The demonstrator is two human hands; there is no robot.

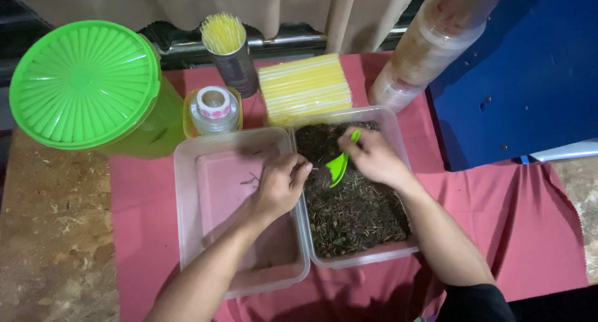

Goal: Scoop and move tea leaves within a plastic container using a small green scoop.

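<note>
At the centre of a desk (50,235) covered with a red cloth (536,222), two clear plastic tubs sit side by side, touching along their long walls. A person's two bare hands work above them.

Right tub (398,141): filled with dark, dry, crumbly plant matter (355,216). The right hand (374,157) hovers over its far end, at about 12 o'clock within the tub, its grip pressed together around the handle of a small green scoop (337,166). The scoop's blade points down toward 7 o'clock and rests on the dark matter.

Left tub (187,191): almost bare, with only a few thin twigs (250,181) lying on its floor. The left hand (280,185) hangs over the shared wall of the two tubs, just at 9 o'clock of the scoop. Its fingers are curled inward with the tips pressed together; whether they pinch anything I cannot tell.

Beyond the tubs, toward 12 o'clock, lies a flat stack of pale yellow straws (305,88). At 11 o'clock stand a roll of round pink stickers (213,109) in a yellow holder and a dark cup (237,69) full of upright yellow straws. At 10 o'clock sits a large green bucket (156,122) with a ribbed green lid (84,85). At 1 o'clock leans a tall stack of clear plastic cups (430,48), beside a blue panel (536,66).
</note>
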